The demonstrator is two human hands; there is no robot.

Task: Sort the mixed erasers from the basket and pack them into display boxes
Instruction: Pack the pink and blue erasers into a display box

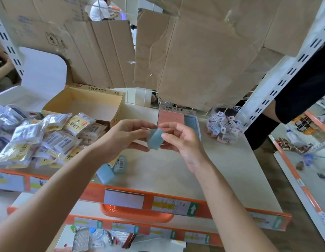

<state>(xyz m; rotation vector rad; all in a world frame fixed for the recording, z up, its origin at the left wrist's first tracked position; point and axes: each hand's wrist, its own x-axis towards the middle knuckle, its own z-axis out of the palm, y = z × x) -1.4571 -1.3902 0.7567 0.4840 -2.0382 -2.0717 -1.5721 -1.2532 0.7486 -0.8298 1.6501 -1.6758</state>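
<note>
— Left hand [125, 137] and right hand [178, 140] both pinch the blue erasers [155, 138] at mid-frame, held up off the shelf [176, 171]. Looks like two pieces, fanned. The left has its thumb under and fingers on top; the right has its thumb on the near face.

— Target?

— The display box [171, 116] sits just beyond the hands, slightly up-right of centre. Pink block on its left, blue column [191, 121] on its right.

— Axis?

— Held pieces run steeply, tops tilted right. The blue ones in the box seem to lie crosswise, hard to be sure. I'd judge they need a turn before slotting. The right hand is nearer the blue column, so it should place.

— Other stock?

— Spare blue pieces [105, 172] lie on the shelf beside the left forearm, lower left of centre. Wrapped packets [40, 140] are heaped at mid-left. The orange basket [136, 214] rim is at low centre, its contents hidden.
</note>
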